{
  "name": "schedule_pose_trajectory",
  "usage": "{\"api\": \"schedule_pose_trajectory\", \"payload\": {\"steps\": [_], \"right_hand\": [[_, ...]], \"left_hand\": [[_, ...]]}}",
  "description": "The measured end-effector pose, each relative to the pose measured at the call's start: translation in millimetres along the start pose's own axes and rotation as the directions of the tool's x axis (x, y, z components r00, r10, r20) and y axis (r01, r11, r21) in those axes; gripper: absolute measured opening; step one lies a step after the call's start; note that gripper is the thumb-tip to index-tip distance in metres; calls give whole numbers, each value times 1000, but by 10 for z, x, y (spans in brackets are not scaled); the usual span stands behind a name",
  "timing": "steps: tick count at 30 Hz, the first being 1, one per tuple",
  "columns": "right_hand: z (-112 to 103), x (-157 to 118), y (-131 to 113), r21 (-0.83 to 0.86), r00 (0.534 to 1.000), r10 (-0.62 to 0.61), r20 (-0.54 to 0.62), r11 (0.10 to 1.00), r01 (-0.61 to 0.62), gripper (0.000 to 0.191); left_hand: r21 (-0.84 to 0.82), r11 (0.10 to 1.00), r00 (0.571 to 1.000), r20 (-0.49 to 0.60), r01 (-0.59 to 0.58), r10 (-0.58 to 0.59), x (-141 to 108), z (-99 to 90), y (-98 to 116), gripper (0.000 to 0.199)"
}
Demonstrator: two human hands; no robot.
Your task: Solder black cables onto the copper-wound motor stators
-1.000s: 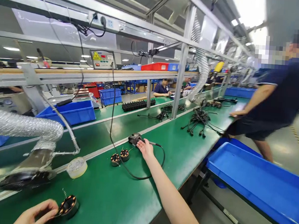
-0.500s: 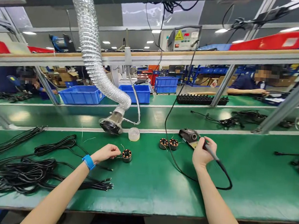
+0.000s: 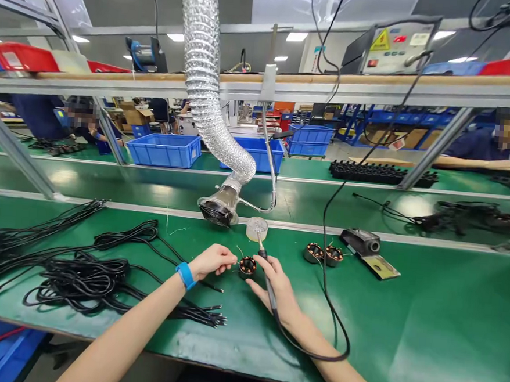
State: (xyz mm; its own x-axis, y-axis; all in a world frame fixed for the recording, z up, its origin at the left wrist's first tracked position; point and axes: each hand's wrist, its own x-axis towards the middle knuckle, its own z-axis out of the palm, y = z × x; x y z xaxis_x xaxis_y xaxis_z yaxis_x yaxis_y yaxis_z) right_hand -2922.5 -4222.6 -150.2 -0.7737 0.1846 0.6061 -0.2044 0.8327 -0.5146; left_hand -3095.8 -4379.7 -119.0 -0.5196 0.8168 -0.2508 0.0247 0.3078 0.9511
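Note:
My right hand (image 3: 283,292) is closed around a soldering iron (image 3: 269,291), its thumb and fingers spread near a small motor stator (image 3: 247,266) with copper windings and thin wire ends. The iron's tip reaches up to a small clear round container (image 3: 257,229); whether it touches the contents I cannot tell. Just left of the stator, my left hand (image 3: 215,260) is pinched, a blue band on its wrist. What sits between those fingertips is too small to make out. Two more stators (image 3: 324,254) stand side by side to the right, near an iron stand (image 3: 362,241) with a yellowish pad.
Bundles of black cables (image 3: 83,281) cover the bench's left side. A silver fume duct (image 3: 202,65) hangs down to a nozzle (image 3: 219,206) behind the container. The iron's cord (image 3: 325,266) loops across the right side. Blue bins (image 3: 164,150) and co-workers are beyond.
My right hand has lifted the soldering iron out of its stand and brought it left to the round container. My left hand stays pinched beside the stator. The view has shifted.

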Motion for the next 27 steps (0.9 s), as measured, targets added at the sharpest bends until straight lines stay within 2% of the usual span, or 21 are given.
{"api": "schedule_pose_trajectory", "payload": {"steps": [2, 4, 9, 12, 14, 16, 18, 20, 23, 27], "right_hand": [[133, 86, -28, 68, 998, 51, 45, 996, -54, 59], [208, 139, -11, 101, 994, 81, 71, 991, -88, 57], [290, 181, -19, 165, 985, 110, 135, 977, -132, 51], [329, 183, -31, 194, 984, 126, 123, 970, -148, 51], [350, 172, -16, 222, 984, 140, 106, 962, -161, 52], [362, 157, 6, 244, 985, 148, 87, 956, -165, 54], [363, 143, 22, 257, 985, 153, 75, 952, -167, 55], [358, 136, 26, 267, 987, 147, 71, 950, -160, 54], [352, 139, 19, 270, 990, 124, 66, 953, -137, 50], [361, 150, 6, 270, 990, 124, 65, 953, -137, 49]], "left_hand": [[-24, 999, 1000, 20, 21, -20, -8, 5, 31, 41], [-52, 998, 999, 36, 30, -28, -10, 29, 50, 41], [-105, 993, 997, 57, 50, -44, 21, 85, 14, 43], [-77, 996, 999, 28, 49, -47, 57, 6, 8, 44], [34, 999, 997, -80, -11, 13, 93, -92, 34, 44], [217, 970, 978, -148, -111, 145, 136, -197, 72, 41], [380, 900, 960, -90, -212, 264, 169, -289, 101, 34], [466, 846, 956, 3, -260, 292, 176, -362, 107, 32], [452, 863, 974, 71, -226, 217, 140, -409, 71, 34], [224, 971, 992, 115, -79, 54, 109, -280, 2, 38]]}}
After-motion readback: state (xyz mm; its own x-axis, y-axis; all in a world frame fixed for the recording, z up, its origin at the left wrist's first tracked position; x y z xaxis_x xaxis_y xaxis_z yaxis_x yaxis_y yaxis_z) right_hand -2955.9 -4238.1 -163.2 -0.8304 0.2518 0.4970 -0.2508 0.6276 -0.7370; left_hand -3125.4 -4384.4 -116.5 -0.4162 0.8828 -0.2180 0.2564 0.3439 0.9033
